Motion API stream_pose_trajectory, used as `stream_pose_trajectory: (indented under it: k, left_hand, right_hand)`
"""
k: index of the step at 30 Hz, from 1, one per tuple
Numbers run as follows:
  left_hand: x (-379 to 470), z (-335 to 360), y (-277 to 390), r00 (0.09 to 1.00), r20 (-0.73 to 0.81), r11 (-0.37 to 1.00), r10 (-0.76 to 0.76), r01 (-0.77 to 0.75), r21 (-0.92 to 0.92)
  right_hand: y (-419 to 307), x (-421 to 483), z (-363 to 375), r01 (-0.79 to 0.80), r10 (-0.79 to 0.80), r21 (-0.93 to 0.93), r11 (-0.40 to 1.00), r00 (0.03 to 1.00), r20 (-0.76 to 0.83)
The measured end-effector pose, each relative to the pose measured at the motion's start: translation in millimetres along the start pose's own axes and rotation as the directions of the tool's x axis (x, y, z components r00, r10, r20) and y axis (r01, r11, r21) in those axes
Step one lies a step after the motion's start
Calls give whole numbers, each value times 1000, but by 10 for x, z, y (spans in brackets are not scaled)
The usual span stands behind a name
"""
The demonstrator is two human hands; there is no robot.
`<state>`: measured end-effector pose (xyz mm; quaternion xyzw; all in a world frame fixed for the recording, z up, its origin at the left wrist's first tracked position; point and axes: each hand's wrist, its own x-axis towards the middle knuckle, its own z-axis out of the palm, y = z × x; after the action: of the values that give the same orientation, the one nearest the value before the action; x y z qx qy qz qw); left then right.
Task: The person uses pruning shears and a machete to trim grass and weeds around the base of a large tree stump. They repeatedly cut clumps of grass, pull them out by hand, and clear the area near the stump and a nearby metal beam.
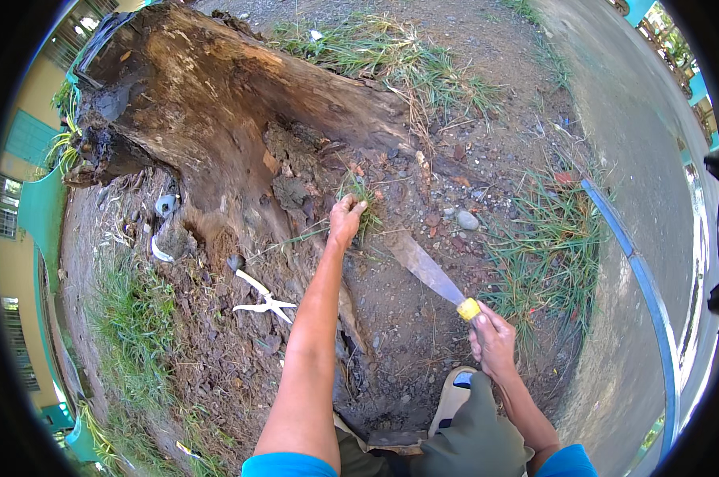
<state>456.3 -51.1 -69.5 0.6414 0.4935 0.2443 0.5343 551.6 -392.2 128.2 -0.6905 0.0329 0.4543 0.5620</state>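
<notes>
My left hand (346, 219) grips a tuft of grass (368, 206) growing at the foot of a large weathered tree stump (228, 113). In my right hand (494, 341) is the handle of a machete-like blade (428, 268) with a yellow band below the metal. The blade slants up and left, its soil-stained tip close to the dirt just below the tuft. White-handled pruning shears (267, 303) lie on the ground left of my left forearm, their jaws apart.
Grass clumps (544, 250) grow to the right, beside a concrete path (628, 119). A long blue-grey metal bar (643, 280) curves along the right side. A rounded stone (467, 220) lies among pebbles. My sandalled foot (452, 396) is below. Left stands a building (31, 137).
</notes>
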Motion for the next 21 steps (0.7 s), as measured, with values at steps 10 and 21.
stream_pose_trajectory:
  k: [10, 21]
  left_hand:
    - [-13, -34, 59, 999, -23, 982, 23, -27, -186]
    - [-66, -49, 111, 993, -118, 995, -6, -5, -96]
  right_hand:
    - [319, 324, 188, 419, -395, -108, 901, 899, 191]
    - [225, 711, 428, 459, -434, -233, 857, 888, 153]
